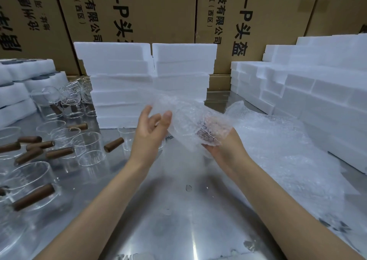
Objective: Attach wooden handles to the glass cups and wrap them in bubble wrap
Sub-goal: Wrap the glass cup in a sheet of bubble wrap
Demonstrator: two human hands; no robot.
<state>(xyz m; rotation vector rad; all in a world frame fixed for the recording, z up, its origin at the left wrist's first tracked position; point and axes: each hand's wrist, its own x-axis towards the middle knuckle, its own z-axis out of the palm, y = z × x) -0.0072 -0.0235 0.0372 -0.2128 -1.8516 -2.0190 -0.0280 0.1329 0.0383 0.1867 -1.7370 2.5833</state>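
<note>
We see both hands raised over the middle of the steel bench (178, 210); right hand (222, 148) cups a bundle of bubble wrap (190, 118) from below, fingers curled round it, something brownish showing through the film, we cannot tell if it is a cup with handle; left hand (151, 128) is apart, fingers relaxed and spread, fingertips touching the left edge of the wrap, not gripping; more loose bubble wrap sheet (278, 150) lies on the bench to the right; at left the glass cups (87, 144) stand in a cluster, some with handles already on, one big one near left (29, 182); loose wooden handles (114, 144) lie among them; one small glass (127, 136) stands just behind the left wrist; foam blocks (147, 80) stacked at far centre, more foam (317, 100) at right and at far left; cardboard boxes (139, 11) with printed text behind everything.
</note>
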